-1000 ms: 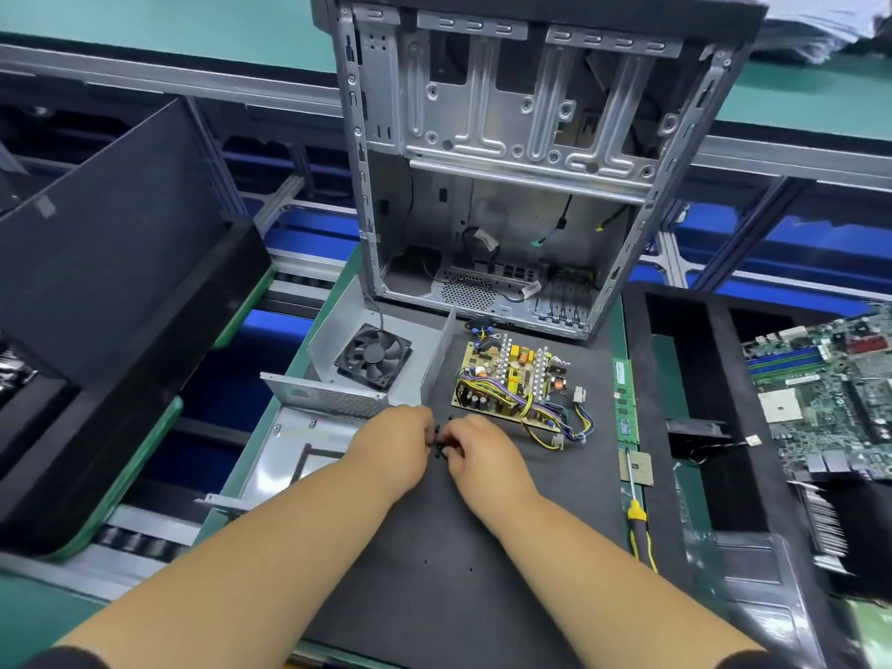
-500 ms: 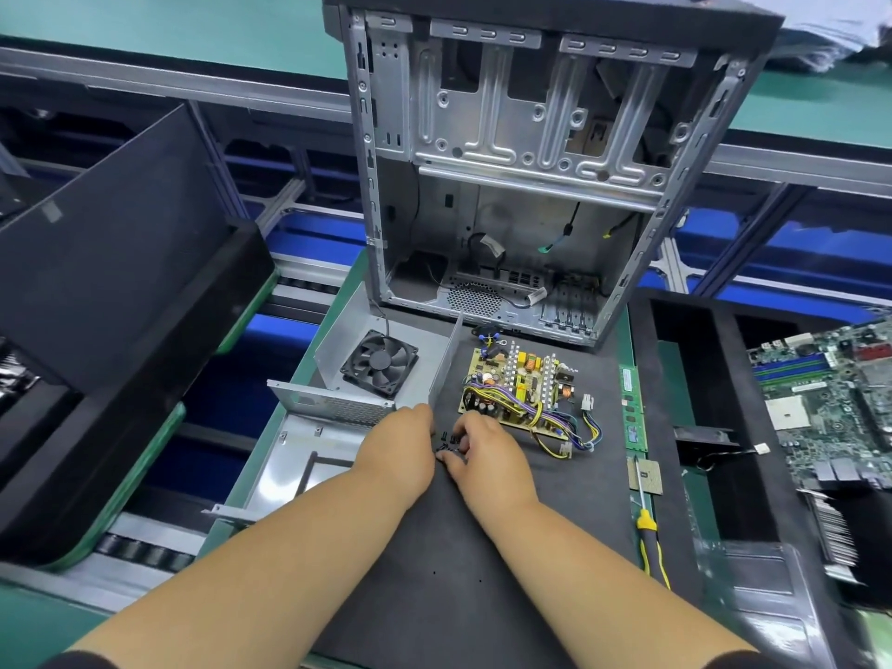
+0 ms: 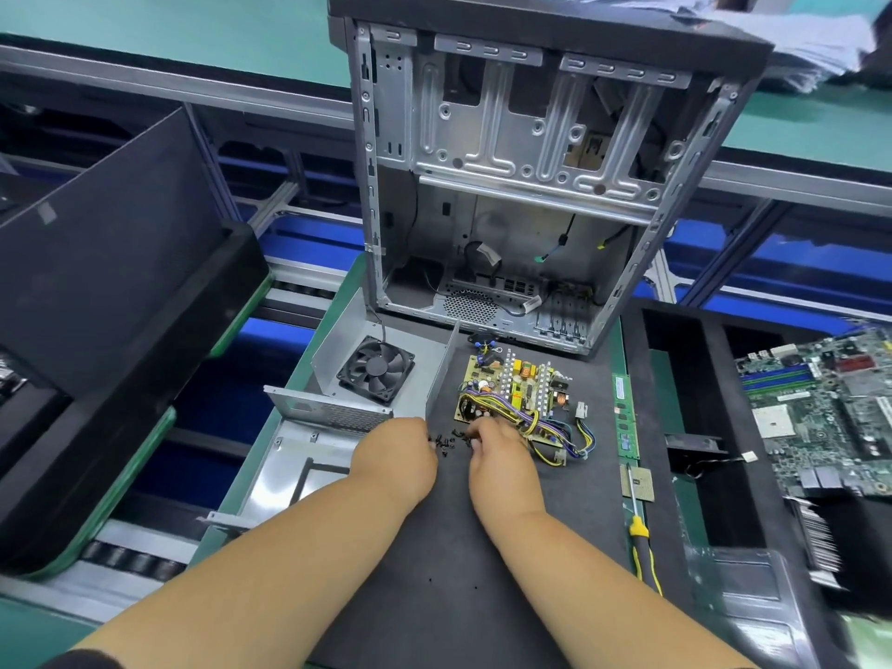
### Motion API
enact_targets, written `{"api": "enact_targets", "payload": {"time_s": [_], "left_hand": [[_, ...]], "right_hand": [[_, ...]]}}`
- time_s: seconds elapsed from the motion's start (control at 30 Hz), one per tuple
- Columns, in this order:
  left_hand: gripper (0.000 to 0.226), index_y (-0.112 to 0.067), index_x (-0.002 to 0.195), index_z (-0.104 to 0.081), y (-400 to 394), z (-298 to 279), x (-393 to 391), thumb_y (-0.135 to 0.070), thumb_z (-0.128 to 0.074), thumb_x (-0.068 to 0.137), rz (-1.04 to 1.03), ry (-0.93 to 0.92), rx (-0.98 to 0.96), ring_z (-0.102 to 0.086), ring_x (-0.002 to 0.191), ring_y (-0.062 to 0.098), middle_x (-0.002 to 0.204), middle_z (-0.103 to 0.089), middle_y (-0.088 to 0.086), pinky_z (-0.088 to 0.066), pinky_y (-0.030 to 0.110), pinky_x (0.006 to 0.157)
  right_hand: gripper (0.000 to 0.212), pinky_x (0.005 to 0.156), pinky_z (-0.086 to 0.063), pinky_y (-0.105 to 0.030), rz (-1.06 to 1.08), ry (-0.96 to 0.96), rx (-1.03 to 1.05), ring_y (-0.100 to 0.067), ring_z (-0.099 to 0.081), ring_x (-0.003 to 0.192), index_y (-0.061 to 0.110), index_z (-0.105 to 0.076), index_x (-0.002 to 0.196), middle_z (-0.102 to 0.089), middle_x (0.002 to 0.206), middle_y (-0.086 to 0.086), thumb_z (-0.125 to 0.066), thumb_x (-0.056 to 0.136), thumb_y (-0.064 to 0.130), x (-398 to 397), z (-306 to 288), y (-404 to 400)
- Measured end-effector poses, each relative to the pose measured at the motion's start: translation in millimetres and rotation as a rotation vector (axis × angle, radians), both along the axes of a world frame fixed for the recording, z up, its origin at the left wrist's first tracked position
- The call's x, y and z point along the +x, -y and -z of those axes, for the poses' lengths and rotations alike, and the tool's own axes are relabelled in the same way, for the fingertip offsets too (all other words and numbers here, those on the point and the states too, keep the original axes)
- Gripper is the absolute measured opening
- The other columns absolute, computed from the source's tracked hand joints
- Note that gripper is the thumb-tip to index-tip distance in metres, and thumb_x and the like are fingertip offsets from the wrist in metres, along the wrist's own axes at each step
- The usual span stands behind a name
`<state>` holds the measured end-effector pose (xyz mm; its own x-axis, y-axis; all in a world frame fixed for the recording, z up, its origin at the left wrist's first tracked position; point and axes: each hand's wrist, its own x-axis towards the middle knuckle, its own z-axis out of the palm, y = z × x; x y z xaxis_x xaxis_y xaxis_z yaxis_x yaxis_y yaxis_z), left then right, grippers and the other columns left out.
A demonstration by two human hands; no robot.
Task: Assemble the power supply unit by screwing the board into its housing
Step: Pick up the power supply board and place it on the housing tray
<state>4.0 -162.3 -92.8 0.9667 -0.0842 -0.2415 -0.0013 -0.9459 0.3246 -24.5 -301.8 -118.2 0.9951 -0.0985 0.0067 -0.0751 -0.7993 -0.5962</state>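
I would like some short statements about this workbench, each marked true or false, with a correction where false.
1. The green power supply circuit board lies on the black mat, outside the grey metal housing. True.
2. Small black screws lie between the left hand and right hand. True.
3. The right hand holds the yellow-handled screwdriver. False: it lies untouched on the mat.
4. The black fan sits on the board. False: it is in the housing.

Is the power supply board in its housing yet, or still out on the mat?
Out. The board lies flat on the black mat, to the right of the open metal housing, which holds only the fan.
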Motion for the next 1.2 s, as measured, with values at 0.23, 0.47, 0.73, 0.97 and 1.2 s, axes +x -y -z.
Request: {"api": "enact_targets", "payload": {"time_s": [0.23, 0.47, 0.73, 0.97, 1.2], "left_hand": [[0.022, -0.017, 0.077, -0.063, -2, -7, 2, -0.037, -0.063, 0.087, -0.02, -0.143, -0.032, -0.062, 0.086, 0.024, 0.083, -0.065, 0.003, -0.049, 0.029, 0.069], [0.008, -0.02, 0.086, -0.074, 1, -11, 3, -0.023, -0.068, 0.083, -0.068, -0.181, -0.146, -0.066, 0.091, 0.021, 0.089, -0.073, 0.001, -0.054, 0.029, 0.079], [0.009, -0.028, 0.08, -0.07, -2, -16, 0, -0.019, -0.068, 0.08, 0.077, -0.26, -0.229, -0.065, 0.086, 0.013, 0.082, -0.069, -0.009, -0.049, 0.021, 0.074], [0.047, -0.025, 0.127, -0.063, 4, -15, 5, -0.021, -0.066, 0.08, 0.147, -0.239, -0.21, -0.061, 0.111, 0.015, 0.123, -0.064, -0.004, -0.048, 0.029, 0.099], [0.052, -0.029, 0.134, -0.056, -1, -21, 3, -0.025, -0.062, 0.083, 0.225, -0.246, -0.191, -0.052, 0.125, 0.017, 0.139, -0.05, -0.005, -0.041, 0.029, 0.106]], "right_hand": [[0.028, 0.092, -0.043, -0.031, -0.032, -0.063, -0.013, -0.022, -0.053, 0.11, 0.012, -0.064, 0.116, -0.059, 0.118, -0.006, -0.05, 0.093, 0.003, 10, -3, -5], [0.022, 0.09, -0.043, -0.031, -0.052, -0.009, 0.033, -0.022, -0.055, 0.106, 0.012, -0.066, 0.113, -0.062, 0.115, -0.004, -0.053, 0.095, 0.007, 9, -8, -8], [0.033, 0.08, -0.048, -0.029, -0.255, 0.326, -0.045, -0.029, -0.065, 0.087, 0.006, -0.071, 0.096, -0.068, 0.092, -0.008, -0.065, 0.072, -0.016, -27, -41, 10], [0.02, 0.085, -0.043, -0.033, -0.018, 0.397, -0.093, -0.03, -0.057, 0.096, 0.006, -0.066, 0.104, -0.063, 0.1, -0.009, -0.065, 0.086, -0.001, 9, -86, 37], [0.066, 0.08, -0.038, -0.039, 0.325, -0.257, -0.251, -0.035, -0.047, 0.117, 0.01, -0.046, 0.125, -0.049, 0.126, -0.012, -0.059, 0.084, 0.06, 54, -77, 51]]}}
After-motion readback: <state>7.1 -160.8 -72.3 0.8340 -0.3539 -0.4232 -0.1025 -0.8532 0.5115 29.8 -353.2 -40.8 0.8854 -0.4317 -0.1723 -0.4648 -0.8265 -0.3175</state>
